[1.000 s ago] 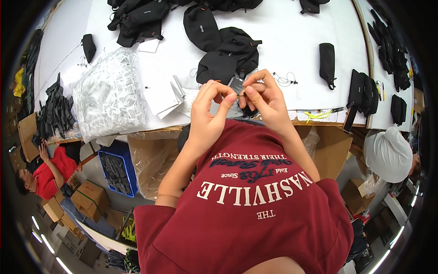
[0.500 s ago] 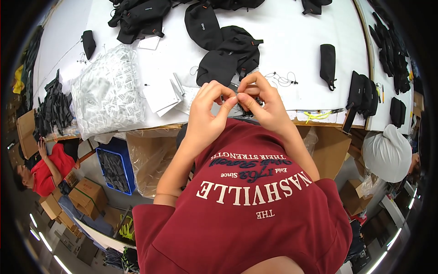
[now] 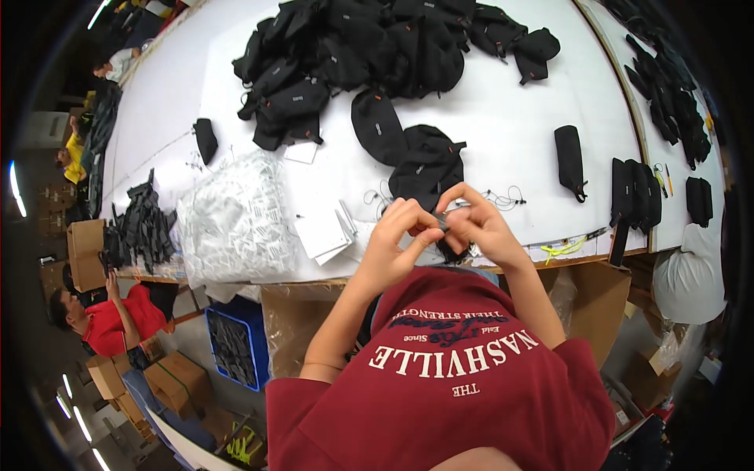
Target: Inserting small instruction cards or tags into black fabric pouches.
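Close together at the table's near edge, my left hand point(image 3: 402, 235) and my right hand point(image 3: 485, 229) work fingertip to fingertip. Each is closed in a pinch on something small, partly grey and mostly hidden by the fingers. Just beyond them lies a black fabric pouch point(image 3: 428, 166), with another black pouch point(image 3: 378, 129) touching it on the far left side. Thin black string loops point(image 3: 504, 198) are on the table right of my hands. To their left, several white cards point(image 3: 320, 238) lie loosely stacked. Something dark shows below my fingers, its kind unclear.
A clear plastic bag of white labels point(image 3: 236, 224) stands left, beside a heap of black straps point(image 3: 141, 228). A large pile of black pouches point(image 3: 353, 47) covers the far table. One pouch point(image 3: 569, 161) lies right. A blue crate point(image 3: 236, 349) is below; a person in red point(image 3: 118, 322) sits left.
The whole view has shifted, so more of the far table and its pouch pile shows. My right fingers have curled in more, and both hands remain together.
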Available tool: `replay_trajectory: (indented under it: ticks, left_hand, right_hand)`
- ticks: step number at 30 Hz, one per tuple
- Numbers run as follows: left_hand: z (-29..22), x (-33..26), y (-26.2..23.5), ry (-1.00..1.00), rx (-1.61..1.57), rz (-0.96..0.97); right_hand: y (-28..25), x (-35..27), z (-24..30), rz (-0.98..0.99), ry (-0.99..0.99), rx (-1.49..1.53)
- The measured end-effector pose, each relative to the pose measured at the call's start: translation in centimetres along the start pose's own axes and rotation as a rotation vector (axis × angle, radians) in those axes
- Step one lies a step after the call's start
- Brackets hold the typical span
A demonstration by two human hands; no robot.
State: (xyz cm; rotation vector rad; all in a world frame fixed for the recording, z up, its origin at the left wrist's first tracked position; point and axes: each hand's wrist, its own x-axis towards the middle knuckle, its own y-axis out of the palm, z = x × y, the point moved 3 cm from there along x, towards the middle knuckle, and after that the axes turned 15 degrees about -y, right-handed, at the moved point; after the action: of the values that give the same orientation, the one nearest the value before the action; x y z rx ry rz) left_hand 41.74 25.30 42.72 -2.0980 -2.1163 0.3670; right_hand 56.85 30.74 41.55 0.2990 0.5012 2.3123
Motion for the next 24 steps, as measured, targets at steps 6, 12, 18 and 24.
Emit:
replay_trajectory:
  ticks: [6,12,18,24]
  left_hand:
    - [-3.9,-1.1,3.6,0.263,0.112,0.2]
    - [-3.8,-4.7,7.3,0.151,-0.071,0.542]
    - [-5.0,-6.5,8.3,0.138,-0.074,0.558]
    - [-5.7,-7.5,3.2,0.124,0.039,0.009]
  right_hand:
    - [-8.7,-5.1,-14.1,-0.125,0.397,-0.386]
    - [-2.1,-5.0,-10.0,0.033,0.528,0.244]
    - [0.6,-4.5,-8.3,0.39,0.423,0.145]
    - [0.8,-3.8,-0.5,0.419,-0.204,-0.45]
